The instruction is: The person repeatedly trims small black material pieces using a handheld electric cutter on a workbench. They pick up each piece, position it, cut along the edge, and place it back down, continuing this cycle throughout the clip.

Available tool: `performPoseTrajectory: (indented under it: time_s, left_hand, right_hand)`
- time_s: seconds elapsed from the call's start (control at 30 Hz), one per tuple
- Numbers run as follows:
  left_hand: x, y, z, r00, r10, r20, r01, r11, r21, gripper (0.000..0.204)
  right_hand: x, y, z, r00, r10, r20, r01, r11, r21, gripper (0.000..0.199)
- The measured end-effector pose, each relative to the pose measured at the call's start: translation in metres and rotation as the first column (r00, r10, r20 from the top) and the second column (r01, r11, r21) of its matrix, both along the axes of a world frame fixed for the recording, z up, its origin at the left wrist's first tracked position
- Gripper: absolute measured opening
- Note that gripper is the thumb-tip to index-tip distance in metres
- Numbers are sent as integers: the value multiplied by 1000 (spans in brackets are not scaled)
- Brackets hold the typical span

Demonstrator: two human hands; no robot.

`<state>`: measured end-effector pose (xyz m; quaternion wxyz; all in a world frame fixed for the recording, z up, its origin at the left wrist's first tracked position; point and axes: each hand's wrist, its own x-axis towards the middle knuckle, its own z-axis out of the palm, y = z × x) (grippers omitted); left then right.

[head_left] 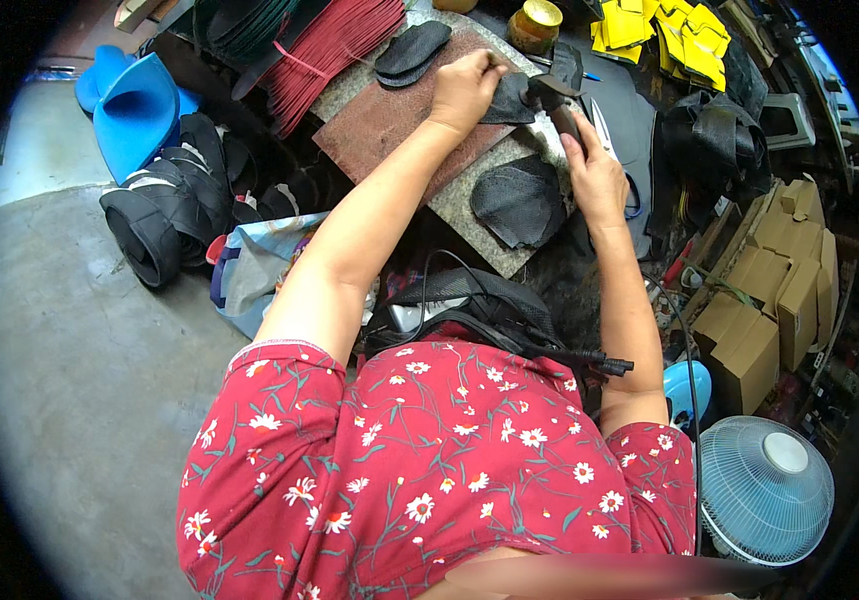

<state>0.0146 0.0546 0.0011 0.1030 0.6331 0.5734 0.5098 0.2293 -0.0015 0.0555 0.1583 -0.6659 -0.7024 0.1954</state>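
My left hand [467, 90] is closed, fingertips on the edge of a flat black piece [506, 104] lying on a reddish-brown board [382, 138]. In my right hand [595, 175] is a dark-handled tool [562, 118]; its dark, curved head reaches over that piece, and I cannot make out its exact kind. Beyond the left hand, rounded black pieces [413, 55] lie stacked on the board. A pile of black mesh pieces [520, 203] rests on the speckled stone slab [495, 240], left of the right wrist. Silver scissors [602, 128] with a blue handle lie beside the right hand.
Bundled red strips [335, 50] and blue foam shapes [135, 115] are at the left, above rolled black material [165, 215]. A yellow-lidded jar [535, 25] and yellow packets [662, 35] stand at the back. Cardboard boxes [765, 285] and a fan [768, 490] are at the right.
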Motion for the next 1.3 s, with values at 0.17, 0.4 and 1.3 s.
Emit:
performPoseTrajectory:
  time_s: [0.17,0.4,1.3]
  left_hand:
    - [-1,7,-11,739,21,674,95,986,-135,13]
    - [1,6,-9,877,54,478,56,975,-213,17]
    - [3,14,-11,762,42,647,89,982,-168,12]
  right_hand:
    - [2,-3,-11,999,16,31,-18,999,49,44]
    - [3,-1,-10,1000,17,18,-18,999,37,43]
    - [-8,0,-3,999,31,18,-32,997,69,42]
